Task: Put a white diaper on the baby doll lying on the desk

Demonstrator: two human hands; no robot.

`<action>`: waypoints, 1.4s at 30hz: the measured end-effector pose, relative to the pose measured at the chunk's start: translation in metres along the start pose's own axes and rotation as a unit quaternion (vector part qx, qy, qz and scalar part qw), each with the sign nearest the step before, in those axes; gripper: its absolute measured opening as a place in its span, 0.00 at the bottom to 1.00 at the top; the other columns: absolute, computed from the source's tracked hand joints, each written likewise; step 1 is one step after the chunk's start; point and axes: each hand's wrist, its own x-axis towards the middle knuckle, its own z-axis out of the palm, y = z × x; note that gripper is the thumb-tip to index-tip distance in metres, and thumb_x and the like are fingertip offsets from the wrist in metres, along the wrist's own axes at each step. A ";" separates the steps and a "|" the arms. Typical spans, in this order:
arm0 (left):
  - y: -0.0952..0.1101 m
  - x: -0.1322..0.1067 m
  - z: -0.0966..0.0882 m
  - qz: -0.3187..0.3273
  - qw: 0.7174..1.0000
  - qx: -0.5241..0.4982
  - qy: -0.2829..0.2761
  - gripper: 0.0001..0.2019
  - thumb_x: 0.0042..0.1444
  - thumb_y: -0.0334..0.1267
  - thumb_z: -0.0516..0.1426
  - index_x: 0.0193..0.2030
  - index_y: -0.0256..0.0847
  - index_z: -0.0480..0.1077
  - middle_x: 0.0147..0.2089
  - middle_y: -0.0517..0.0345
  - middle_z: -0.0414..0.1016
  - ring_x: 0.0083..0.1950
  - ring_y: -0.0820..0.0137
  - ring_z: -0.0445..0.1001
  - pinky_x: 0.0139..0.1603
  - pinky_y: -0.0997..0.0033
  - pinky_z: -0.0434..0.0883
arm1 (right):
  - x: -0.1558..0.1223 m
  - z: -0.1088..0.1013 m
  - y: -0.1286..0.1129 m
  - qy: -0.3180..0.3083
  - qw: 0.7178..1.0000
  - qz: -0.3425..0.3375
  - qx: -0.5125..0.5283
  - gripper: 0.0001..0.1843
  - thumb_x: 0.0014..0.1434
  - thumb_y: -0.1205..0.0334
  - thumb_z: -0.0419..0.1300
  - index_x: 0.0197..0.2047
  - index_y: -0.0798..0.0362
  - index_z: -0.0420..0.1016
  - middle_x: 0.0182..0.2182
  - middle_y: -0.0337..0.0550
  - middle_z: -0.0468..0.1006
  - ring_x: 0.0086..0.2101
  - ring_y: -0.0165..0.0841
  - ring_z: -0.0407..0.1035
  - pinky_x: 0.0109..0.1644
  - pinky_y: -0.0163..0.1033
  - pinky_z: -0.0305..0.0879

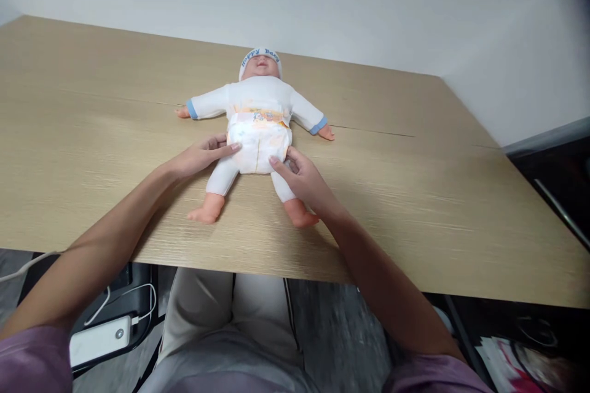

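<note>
A baby doll [260,91] in a white suit with blue cuffs and a printed cap lies on its back, arms spread and feet toward me. A white diaper [252,146] with an orange printed waistband is wrapped around its hips. At the diaper's left edge, by the leg opening, my left hand [205,155] is closed, its thumb on the front and its fingers at the side. My right hand [304,179] pinches the opposite leg edge between thumb and fingers. The fingertips of both hands are partly hidden.
The doll rests on a wide wooden table [396,196] set against a white wall [322,6]. Below its front edge, a white power bank [100,341] with a cable lies on a black surface at left. Papers [502,362] sit at lower right.
</note>
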 end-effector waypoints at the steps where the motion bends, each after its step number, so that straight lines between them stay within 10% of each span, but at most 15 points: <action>1: -0.001 0.000 0.001 0.003 1.000 -0.005 0.005 0.33 0.65 0.64 0.72 0.68 0.44 0.83 0.61 0.44 0.89 0.62 0.46 0.86 0.66 0.45 0.83 | 0.000 0.001 -0.001 -0.009 0.999 0.006 0.033 0.24 0.72 0.35 0.66 0.57 0.45 0.84 0.51 0.44 0.88 0.53 0.45 0.81 0.61 0.51 0.80; 9: -0.008 0.002 0.001 0.014 1.000 -0.006 0.025 0.32 0.64 0.64 0.72 0.65 0.42 0.83 0.59 0.42 0.89 0.60 0.46 0.87 0.63 0.45 0.83 | -0.006 0.002 -0.007 0.058 0.998 0.016 -0.026 0.26 0.71 0.32 0.66 0.35 0.45 0.73 0.29 0.36 0.68 0.32 0.36 0.63 0.39 0.43 0.69; 19: 0.001 -0.005 0.005 0.029 0.998 0.041 0.048 0.25 0.64 0.66 0.70 0.44 0.44 0.85 0.41 0.50 0.86 0.44 0.57 0.82 0.52 0.52 0.79 | -0.007 -0.001 0.014 0.121 0.991 0.016 -0.057 0.28 0.65 0.31 0.70 0.50 0.47 0.87 0.48 0.48 0.77 0.42 0.41 0.73 0.54 0.52 0.78; 27: 0.022 -0.038 -0.020 0.072 0.963 0.199 0.168 0.27 0.71 0.66 0.63 0.60 0.47 0.86 0.68 0.47 0.85 0.70 0.46 0.79 0.78 0.44 0.69 | -0.006 -0.042 0.022 0.158 0.978 -0.029 -0.132 0.24 0.70 0.38 0.67 0.57 0.47 0.82 0.52 0.51 0.81 0.40 0.42 0.73 0.53 0.54 0.78; 33: 0.011 0.031 -0.068 0.116 0.826 0.448 0.323 0.33 0.65 0.59 0.67 0.69 0.40 0.76 0.73 0.36 0.75 0.76 0.38 0.65 0.81 0.38 0.59 | 0.084 -0.076 0.043 0.195 0.914 -0.115 -0.338 0.31 0.69 0.44 0.64 0.68 0.52 0.75 0.66 0.65 0.78 0.65 0.58 0.69 0.74 0.66 0.65; 38: 0.003 0.090 -0.079 0.049 0.816 0.490 0.303 0.31 0.66 0.55 0.65 0.68 0.36 0.74 0.69 0.29 0.75 0.74 0.34 0.64 0.78 0.32 0.58 | 0.148 -0.073 0.051 0.091 0.902 -0.085 -0.413 0.33 0.70 0.46 0.65 0.70 0.58 0.74 0.67 0.70 0.80 0.63 0.62 0.71 0.71 0.66 0.66; 42: 0.014 0.089 -0.062 0.031 0.806 0.505 0.305 0.27 0.68 0.54 0.63 0.62 0.32 0.75 0.63 0.25 0.78 0.71 0.33 0.67 0.77 0.32 0.58 | 0.154 -0.063 0.037 0.080 0.907 -0.050 -0.410 0.20 0.72 0.55 0.60 0.60 0.58 0.80 0.58 0.70 0.85 0.56 0.61 0.76 0.62 0.61 0.72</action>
